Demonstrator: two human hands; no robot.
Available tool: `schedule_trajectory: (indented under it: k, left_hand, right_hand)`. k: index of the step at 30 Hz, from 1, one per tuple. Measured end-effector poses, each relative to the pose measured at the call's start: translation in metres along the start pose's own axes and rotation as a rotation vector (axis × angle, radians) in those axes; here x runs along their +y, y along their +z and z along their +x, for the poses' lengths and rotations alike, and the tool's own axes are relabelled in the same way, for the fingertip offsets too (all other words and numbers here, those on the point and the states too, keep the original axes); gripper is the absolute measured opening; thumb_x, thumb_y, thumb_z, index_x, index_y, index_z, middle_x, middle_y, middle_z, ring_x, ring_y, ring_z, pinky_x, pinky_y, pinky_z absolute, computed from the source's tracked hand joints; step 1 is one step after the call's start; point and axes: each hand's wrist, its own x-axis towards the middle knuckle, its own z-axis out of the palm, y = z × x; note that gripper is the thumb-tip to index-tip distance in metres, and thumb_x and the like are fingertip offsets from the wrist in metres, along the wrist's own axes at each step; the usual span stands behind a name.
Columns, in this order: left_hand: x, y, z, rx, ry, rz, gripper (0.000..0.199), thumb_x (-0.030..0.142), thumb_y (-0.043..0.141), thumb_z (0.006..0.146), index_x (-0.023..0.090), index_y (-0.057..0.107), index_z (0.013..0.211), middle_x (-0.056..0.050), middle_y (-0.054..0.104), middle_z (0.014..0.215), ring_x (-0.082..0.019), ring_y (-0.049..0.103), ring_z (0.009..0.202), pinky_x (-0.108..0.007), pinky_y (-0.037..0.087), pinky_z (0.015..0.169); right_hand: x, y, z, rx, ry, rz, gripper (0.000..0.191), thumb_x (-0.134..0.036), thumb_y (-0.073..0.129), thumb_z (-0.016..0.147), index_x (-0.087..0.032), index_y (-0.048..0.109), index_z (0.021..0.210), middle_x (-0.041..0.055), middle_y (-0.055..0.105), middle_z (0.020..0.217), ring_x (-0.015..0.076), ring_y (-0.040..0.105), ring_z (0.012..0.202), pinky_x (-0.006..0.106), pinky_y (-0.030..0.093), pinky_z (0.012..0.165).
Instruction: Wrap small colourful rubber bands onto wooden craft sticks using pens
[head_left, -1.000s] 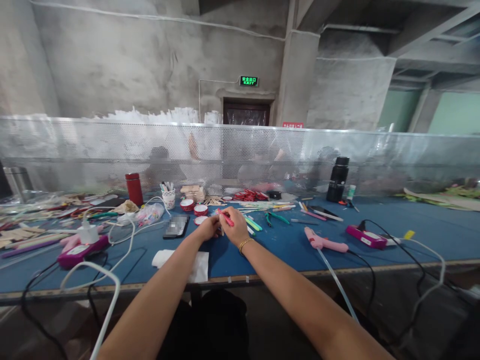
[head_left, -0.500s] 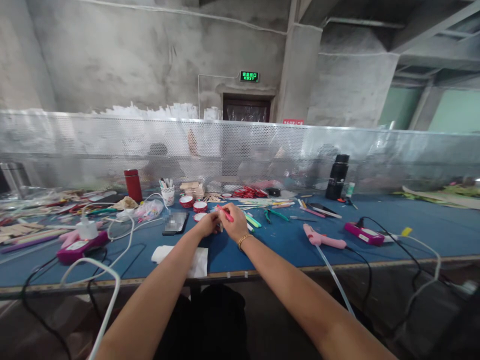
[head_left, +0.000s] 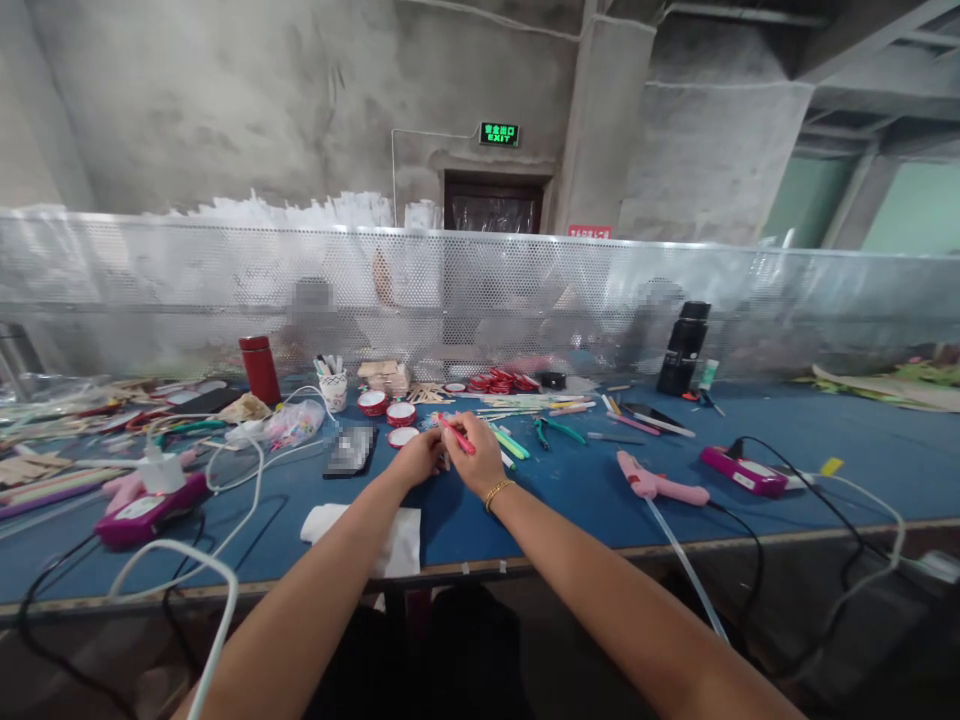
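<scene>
In the middle of the blue table, my right hand (head_left: 484,462) grips a red pen (head_left: 459,436), slanted between thumb and fingers. Close beside it, my left hand (head_left: 417,460) has its fingers closed; a small pale piece shows between the hands, but what the left fingers hold is mostly hidden. Left of my hands lies a red-and-white round disc (head_left: 403,437), with round red tins (head_left: 400,412) behind it. Yellow and green markers (head_left: 511,444) are just right of my right hand. Under my left forearm lies a white tissue (head_left: 405,545).
A phone (head_left: 350,451) is left of my hands. Green-handled pliers (head_left: 559,431), a pink glue gun (head_left: 660,484) and a purple power strip (head_left: 742,472) are to the right. Cables (head_left: 225,590) loop over the front left edge. A red flask (head_left: 259,370) and black bottle (head_left: 684,350) stand behind.
The view has shifted slightly, so the table items appear a little displaced. Both hands stay together; the red pen remains in my right hand, at a slightly different tilt.
</scene>
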Motion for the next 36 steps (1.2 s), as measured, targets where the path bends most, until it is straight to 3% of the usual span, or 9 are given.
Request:
schedule_trajectory:
  k: [9,15,19,25,36]
  left_hand:
    - [0.008,-0.003,0.002,-0.057,-0.096,-0.137,0.027,0.039,0.056,0.081,0.016,0.058,0.094,-0.001,0.061,0.07,-0.011,0.06,0.054,-0.019,0.047,0.046]
    - [0.014,-0.019,0.009,-0.112,-0.038,-0.127,0.027,0.042,0.057,0.08,0.016,0.058,0.088,-0.002,0.064,0.069,-0.013,0.062,0.058,-0.02,0.047,0.047]
    - [0.012,-0.027,0.02,-0.141,-0.063,-0.159,0.027,0.041,0.061,0.077,0.016,0.058,0.088,-0.002,0.064,0.075,-0.012,0.062,0.06,-0.019,0.047,0.048]
    - [-0.003,-0.03,0.04,-0.141,-0.072,-0.223,0.03,0.042,0.064,0.075,0.016,0.058,0.089,-0.001,0.064,0.073,-0.014,0.063,0.061,-0.02,0.047,0.048]
    - [-0.01,-0.016,0.037,-0.044,-0.115,-0.13,0.018,0.035,0.056,0.08,0.018,0.061,0.086,-0.001,0.064,0.063,-0.015,0.06,0.053,-0.022,0.044,0.047]
  right_hand:
    - [-0.004,-0.004,0.006,-0.021,0.033,-0.004,0.011,-0.027,0.048,0.091,-0.022,0.058,0.09,0.0037,0.064,0.087,0.0187,0.058,0.085,0.031,0.045,0.08]
    - [-0.003,-0.004,0.02,-0.048,0.032,-0.017,0.01,-0.027,0.049,0.091,-0.022,0.057,0.091,0.0032,0.063,0.086,0.018,0.058,0.083,0.03,0.045,0.078]
    - [0.006,-0.001,0.031,-0.123,0.009,-0.06,0.009,-0.027,0.05,0.091,-0.022,0.057,0.09,0.0025,0.063,0.085,0.0177,0.056,0.082,0.03,0.044,0.078]
    - [0.027,0.014,0.045,-0.132,-0.045,-0.08,0.006,-0.024,0.051,0.088,-0.021,0.057,0.088,0.0029,0.062,0.082,0.0174,0.056,0.079,0.029,0.043,0.074]
    - [0.058,0.026,0.037,-0.169,-0.107,-0.07,0.007,-0.024,0.052,0.086,-0.022,0.058,0.086,0.0032,0.063,0.082,0.0177,0.057,0.078,0.031,0.045,0.074]
